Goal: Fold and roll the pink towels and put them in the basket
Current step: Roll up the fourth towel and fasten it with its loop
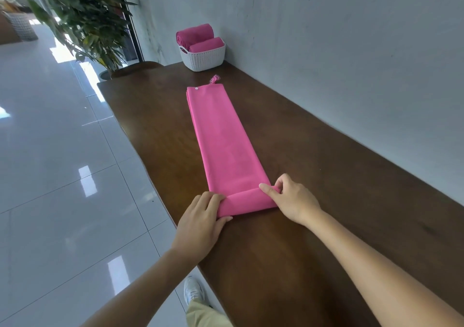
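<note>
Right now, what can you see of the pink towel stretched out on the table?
The pink towel is smooth, thin-looking cloth folded into a long narrow strip, lying flat along the dark wooden table. Its near end is rolled into a short tube; the left hand grips one end of it and the right hand pinches the other. At the far end sit a small white snap and a loop.

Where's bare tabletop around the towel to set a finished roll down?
Widest bare wood: between towel and wall. Narrower strip between towel and the table's left edge. Small gap between basket and the towel's far end, partly taken by its loop. Crowded: near end, where left hand and right hand grip the roll.
</note>
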Demonstrator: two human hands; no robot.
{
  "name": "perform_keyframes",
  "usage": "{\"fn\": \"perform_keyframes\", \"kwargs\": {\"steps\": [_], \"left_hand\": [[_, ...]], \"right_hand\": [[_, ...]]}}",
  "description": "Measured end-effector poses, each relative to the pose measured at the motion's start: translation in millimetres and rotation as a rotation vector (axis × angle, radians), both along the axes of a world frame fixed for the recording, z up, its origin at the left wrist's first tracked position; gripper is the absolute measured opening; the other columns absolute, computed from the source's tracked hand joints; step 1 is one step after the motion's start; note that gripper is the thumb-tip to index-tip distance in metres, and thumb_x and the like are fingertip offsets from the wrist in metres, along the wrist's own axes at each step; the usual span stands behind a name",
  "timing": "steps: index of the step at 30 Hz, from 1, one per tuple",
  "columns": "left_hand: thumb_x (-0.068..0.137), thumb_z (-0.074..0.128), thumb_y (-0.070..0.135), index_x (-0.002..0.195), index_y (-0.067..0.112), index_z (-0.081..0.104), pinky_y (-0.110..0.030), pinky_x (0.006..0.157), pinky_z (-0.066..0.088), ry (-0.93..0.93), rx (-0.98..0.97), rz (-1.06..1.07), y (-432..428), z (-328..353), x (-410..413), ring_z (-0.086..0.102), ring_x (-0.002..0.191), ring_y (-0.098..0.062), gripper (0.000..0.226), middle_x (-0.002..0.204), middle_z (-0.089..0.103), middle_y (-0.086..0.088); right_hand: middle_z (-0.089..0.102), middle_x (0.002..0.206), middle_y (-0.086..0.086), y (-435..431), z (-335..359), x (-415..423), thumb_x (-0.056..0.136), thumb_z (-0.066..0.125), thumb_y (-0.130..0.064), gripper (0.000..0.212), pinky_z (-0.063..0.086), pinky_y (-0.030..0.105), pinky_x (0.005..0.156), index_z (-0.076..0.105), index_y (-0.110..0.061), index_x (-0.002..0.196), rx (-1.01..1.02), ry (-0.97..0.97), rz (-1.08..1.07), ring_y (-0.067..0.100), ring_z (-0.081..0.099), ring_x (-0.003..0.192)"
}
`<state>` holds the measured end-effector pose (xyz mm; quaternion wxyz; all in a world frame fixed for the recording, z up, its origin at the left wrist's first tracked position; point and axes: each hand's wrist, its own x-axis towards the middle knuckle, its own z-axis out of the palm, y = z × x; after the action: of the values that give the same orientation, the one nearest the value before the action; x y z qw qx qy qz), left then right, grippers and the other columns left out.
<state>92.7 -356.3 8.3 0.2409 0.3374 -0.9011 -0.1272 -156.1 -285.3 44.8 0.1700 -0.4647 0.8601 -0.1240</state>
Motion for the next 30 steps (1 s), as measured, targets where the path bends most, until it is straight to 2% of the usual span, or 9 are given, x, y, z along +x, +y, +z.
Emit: {"fn": "perform_keyframes", "kwargs": {"steps": [2,5,10,17,20,23,25,27,30], "left_hand": [[0.100,0.040,0.059,0.127,0.018,0.058,-0.032,0.088,0.058,-0.009,0.017,-0.005,-3.6,0.5,0.4,0.061,0.105,-0.015,0.052,0.119,0.064,0.001],[0.099,0.042,0.061,0.129,0.020,0.059,-0.029,0.092,0.052,0.007,0.125,0.022,-7.7,7.1,-1.2,0.057,0.107,-0.013,0.053,0.119,0.064,0.005],[0.095,0.051,0.059,0.127,0.027,0.061,-0.030,0.088,0.048,0.050,0.393,0.146,-18.8,15.4,0.6,0.050,0.104,-0.010,0.047,0.112,0.064,0.014],[0.095,0.055,0.057,0.117,0.031,0.062,-0.034,0.098,0.047,-0.021,0.543,0.189,-25.6,22.0,11.7,0.044,0.109,-0.012,0.036,0.112,0.057,0.010],[0.090,0.053,0.066,0.108,0.032,0.063,-0.035,0.091,0.054,-0.075,0.630,0.192,-32.5,22.3,17.9,0.055,0.101,-0.014,0.040,0.101,0.062,0.012],[0.087,0.059,0.065,0.099,0.026,0.065,-0.026,0.071,0.056,0.001,0.737,0.245,-34.5,26.0,19.2,0.065,0.085,-0.013,0.041,0.091,0.068,0.008],[0.088,0.062,0.063,0.096,0.028,0.062,-0.027,0.072,0.059,0.046,0.714,0.298,-32.8,27.4,18.9,0.065,0.084,-0.011,0.036,0.092,0.067,0.008],[0.089,0.062,0.062,0.099,0.030,0.060,-0.033,0.081,0.060,0.065,0.596,0.328,-29.1,25.5,19.6,0.062,0.090,-0.011,0.033,0.102,0.063,0.010],[0.091,0.063,0.057,0.119,0.032,0.058,-0.034,0.093,0.056,0.080,0.402,0.275,-25.2,22.2,23.6,0.054,0.109,-0.011,0.037,0.120,0.053,0.012]], "right_hand": [[0.061,0.105,-0.009,4.8,-0.7,5.3,0.094,0.033,-0.074,0.050,0.035,0.019,0.052,0.045,-0.029,0.110,-0.082,0.022,-0.001,0.007,0.059,0.082],[0.057,0.115,-0.010,15.6,-3.2,11.4,0.098,0.032,-0.066,0.041,0.033,0.012,0.054,0.046,-0.031,0.113,-0.204,0.050,0.070,0.002,0.057,0.084],[0.048,0.132,-0.013,27.3,-2.2,14.2,0.098,0.037,-0.066,0.052,0.035,0.008,0.061,0.045,-0.031,0.136,-0.197,0.015,0.178,0.002,0.054,0.097],[0.044,0.124,-0.018,37.5,-5.1,27.6,0.093,0.043,-0.071,0.054,0.037,0.009,0.060,0.044,-0.031,0.131,-0.171,0.015,0.227,0.001,0.054,0.094],[0.047,0.117,-0.017,38.8,-7.3,33.3,0.095,0.034,-0.073,0.053,0.036,0.011,0.058,0.048,-0.030,0.123,-0.150,0.072,0.242,0.002,0.054,0.090],[0.050,0.111,-0.015,32.4,-6.3,38.3,0.095,0.023,-0.073,0.056,0.035,0.013,0.056,0.049,-0.030,0.118,-0.098,0.153,0.228,0.003,0.055,0.088],[0.050,0.106,-0.013,26.4,-2.5,40.8,0.096,0.019,-0.072,0.052,0.035,0.015,0.056,0.047,-0.031,0.109,-0.058,0.177,0.211,0.004,0.055,0.082],[0.050,0.101,-0.012,20.6,0.7,41.8,0.095,0.017,-0.072,0.049,0.035,0.016,0.055,0.043,-0.031,0.102,-0.019,0.164,0.193,0.003,0.052,0.076],[0.055,0.105,-0.010,9.4,2.7,38.0,0.094,0.015,-0.075,0.061,0.038,0.017,0.057,0.050,-0.027,0.108,0.025,0.108,0.153,0.004,0.056,0.082]]}}
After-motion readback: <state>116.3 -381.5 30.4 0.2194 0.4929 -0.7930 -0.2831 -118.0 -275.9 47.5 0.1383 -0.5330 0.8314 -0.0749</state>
